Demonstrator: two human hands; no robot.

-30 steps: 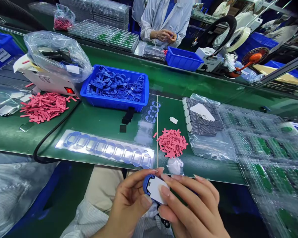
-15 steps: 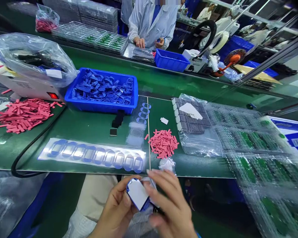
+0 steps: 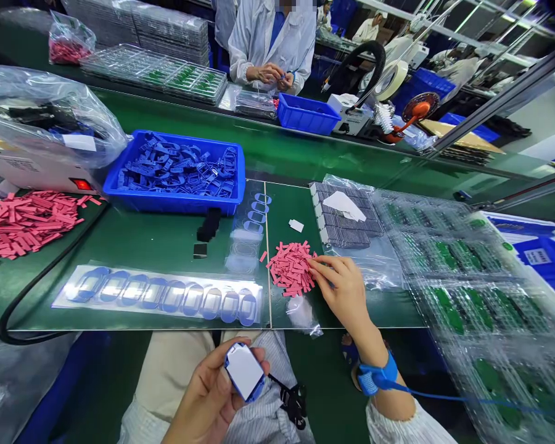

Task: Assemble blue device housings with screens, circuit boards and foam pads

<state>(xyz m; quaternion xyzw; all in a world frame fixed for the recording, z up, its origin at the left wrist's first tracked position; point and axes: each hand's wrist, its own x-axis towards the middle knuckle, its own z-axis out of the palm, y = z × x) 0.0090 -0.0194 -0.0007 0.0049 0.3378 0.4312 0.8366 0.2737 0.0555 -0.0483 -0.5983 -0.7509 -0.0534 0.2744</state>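
L hand [image 3: 207, 394] pinched the blue frame [image 3: 258, 391] w/ white pad [image 3: 244, 371], held steady. R hand [image 3: 342, 287] fingers, pressed together, touched the pink strips [image 3: 290, 269] on the bench [image 3: 120, 246].

A green bench [image 3: 134, 246] carries a blue crate [image 3: 166, 205], piles of pink strips [image 3: 290, 268], a film sheet [image 3: 157, 296] of blue rings, a bag [image 3: 351, 265] of gray parts, and clear trays [image 3: 453, 271] of green boards

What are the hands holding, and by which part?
Left hand grips a blue-framed white plastic piece by its edges; right hand, touching pink strips, holds nothing visible.
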